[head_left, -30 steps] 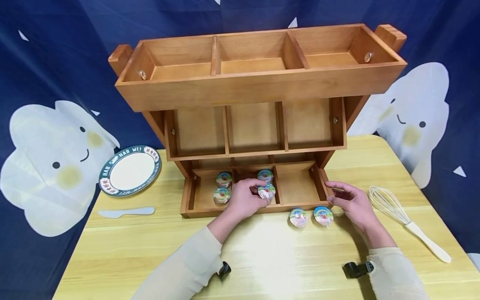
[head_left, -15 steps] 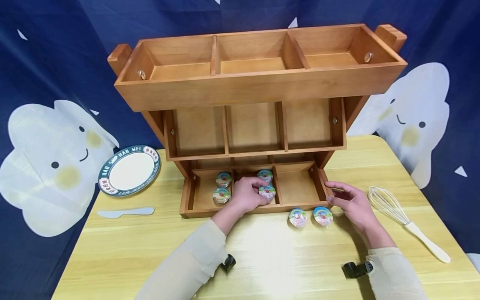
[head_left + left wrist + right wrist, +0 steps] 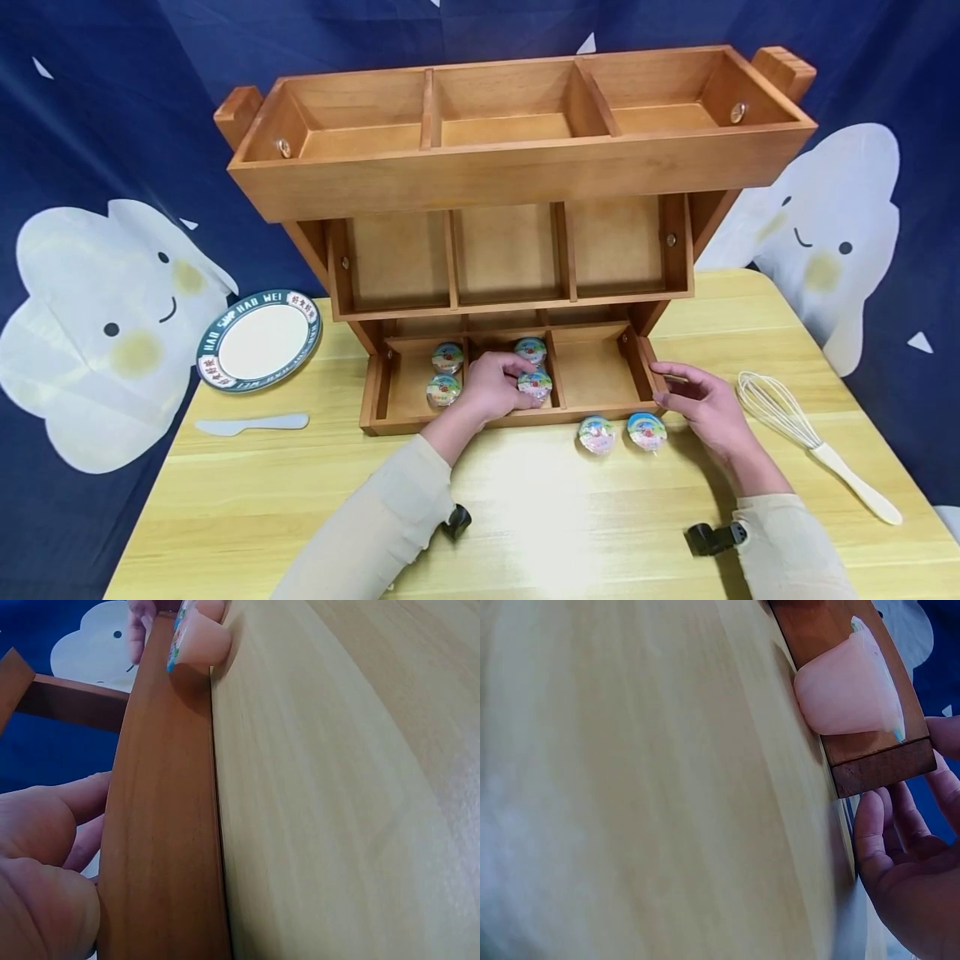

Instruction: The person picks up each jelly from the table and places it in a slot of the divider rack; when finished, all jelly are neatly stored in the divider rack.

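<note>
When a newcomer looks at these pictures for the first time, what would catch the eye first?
Probably the big wooden rack, its tiers filling the middle of the head view. Next, perhaps, the left hand holding a cup in the middle compartment of the bottom tray, while the right hand touches its right end. Then the green-rimmed plate at far left and the white whisk at far right.

Navy cloth backdrop (image 3: 97, 92), white cartoon clouds (image 3: 67, 275) and triangles (image 3: 920, 342); pale wood-grain table (image 3: 217, 500) in front, bright glare (image 3: 540, 500) on tabletop.
</note>
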Demonstrator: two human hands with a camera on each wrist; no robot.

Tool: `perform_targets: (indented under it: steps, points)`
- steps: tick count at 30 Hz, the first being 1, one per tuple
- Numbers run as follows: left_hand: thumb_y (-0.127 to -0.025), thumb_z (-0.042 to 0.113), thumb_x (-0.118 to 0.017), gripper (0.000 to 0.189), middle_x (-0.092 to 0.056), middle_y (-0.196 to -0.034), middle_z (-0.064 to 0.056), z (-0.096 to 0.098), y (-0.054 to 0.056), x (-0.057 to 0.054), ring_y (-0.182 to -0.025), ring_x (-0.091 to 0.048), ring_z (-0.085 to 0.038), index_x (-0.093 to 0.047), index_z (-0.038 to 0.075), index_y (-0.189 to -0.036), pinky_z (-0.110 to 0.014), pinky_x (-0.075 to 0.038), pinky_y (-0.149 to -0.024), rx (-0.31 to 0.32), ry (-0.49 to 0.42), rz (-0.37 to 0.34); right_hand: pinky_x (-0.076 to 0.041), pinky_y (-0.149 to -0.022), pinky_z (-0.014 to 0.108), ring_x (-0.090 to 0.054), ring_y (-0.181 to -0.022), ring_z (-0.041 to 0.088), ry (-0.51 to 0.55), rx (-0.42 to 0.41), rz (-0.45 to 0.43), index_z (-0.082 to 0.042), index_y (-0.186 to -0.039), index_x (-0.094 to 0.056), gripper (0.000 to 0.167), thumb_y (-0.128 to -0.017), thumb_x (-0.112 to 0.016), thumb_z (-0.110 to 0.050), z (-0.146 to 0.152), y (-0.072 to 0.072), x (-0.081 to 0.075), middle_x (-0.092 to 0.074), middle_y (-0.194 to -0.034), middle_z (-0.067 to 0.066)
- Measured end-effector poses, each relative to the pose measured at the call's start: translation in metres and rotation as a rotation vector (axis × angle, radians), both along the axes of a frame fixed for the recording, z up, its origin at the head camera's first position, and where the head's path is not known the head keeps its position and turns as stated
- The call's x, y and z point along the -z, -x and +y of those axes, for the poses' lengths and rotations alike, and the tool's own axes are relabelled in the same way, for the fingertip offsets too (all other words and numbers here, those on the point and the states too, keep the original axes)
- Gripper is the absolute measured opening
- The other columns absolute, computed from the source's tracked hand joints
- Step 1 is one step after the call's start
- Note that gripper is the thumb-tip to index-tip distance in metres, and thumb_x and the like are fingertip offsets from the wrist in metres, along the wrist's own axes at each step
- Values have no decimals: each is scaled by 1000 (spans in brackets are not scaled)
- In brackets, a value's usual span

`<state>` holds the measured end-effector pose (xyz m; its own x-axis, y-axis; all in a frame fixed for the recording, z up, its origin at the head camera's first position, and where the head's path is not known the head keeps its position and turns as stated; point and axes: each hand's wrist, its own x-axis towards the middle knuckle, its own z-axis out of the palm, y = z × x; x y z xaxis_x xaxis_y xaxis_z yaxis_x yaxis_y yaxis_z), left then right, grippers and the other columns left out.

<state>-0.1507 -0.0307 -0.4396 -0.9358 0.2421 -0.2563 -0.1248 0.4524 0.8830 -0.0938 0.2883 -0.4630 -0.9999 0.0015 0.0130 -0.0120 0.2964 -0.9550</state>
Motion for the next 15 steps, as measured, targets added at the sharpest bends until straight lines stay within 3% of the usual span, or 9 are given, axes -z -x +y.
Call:
perform_targets:
  steps: [10,15]
  points:
    - [-74,15,-90,43,-65,-106,-3,-4,-5,-8,-96,-60,-21,-72,10,-113,-33,-54,-79,-20,-46,25,-48,-86,14,-57,-107,8,7,5,-19,4,-131,-61,43,-91,-72,-3,0,-1,-1,-62,-121,-7]
    - [-78,15,-86,46,-64,-112,-10,-5,-15,-16,-103,-60,-29,-68,6,-120,-37,-53,-85,-23,-40,131,-48,-87,14,-57,-108,8,-1,9,-25,4,-131,-60,43,-91,-73,-4,0,-1,-1,-62,-122,-6]
